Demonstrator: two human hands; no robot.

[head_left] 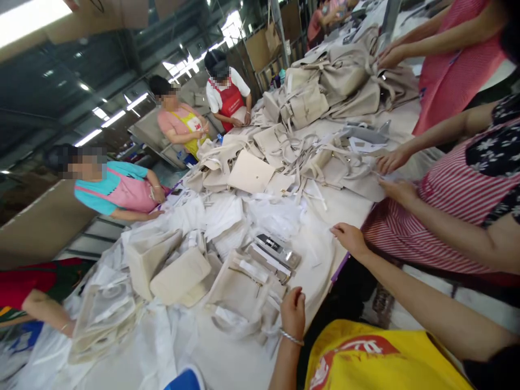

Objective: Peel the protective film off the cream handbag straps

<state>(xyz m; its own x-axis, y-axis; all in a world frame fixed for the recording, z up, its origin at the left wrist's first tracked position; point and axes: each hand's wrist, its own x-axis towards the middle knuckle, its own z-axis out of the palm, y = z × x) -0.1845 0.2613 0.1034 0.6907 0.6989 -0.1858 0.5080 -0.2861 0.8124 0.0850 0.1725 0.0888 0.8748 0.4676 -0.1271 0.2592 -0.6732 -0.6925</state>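
On the crowded surface [346, 210], a zippered bag [239, 291] is laid beside the curled left hand [293, 311]; whether this grip or the right hand [351, 239] is filled cannot be told; snagging from crowding is risked.

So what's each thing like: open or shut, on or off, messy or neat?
Zippered bag: lying down, zipper too small to tell
Clear plastic: crumpled
Far bags: heaped, messy
Ceiling light: on
Left hand: curled, beside the zippered bag
Right hand: stretched forward, grip unclear
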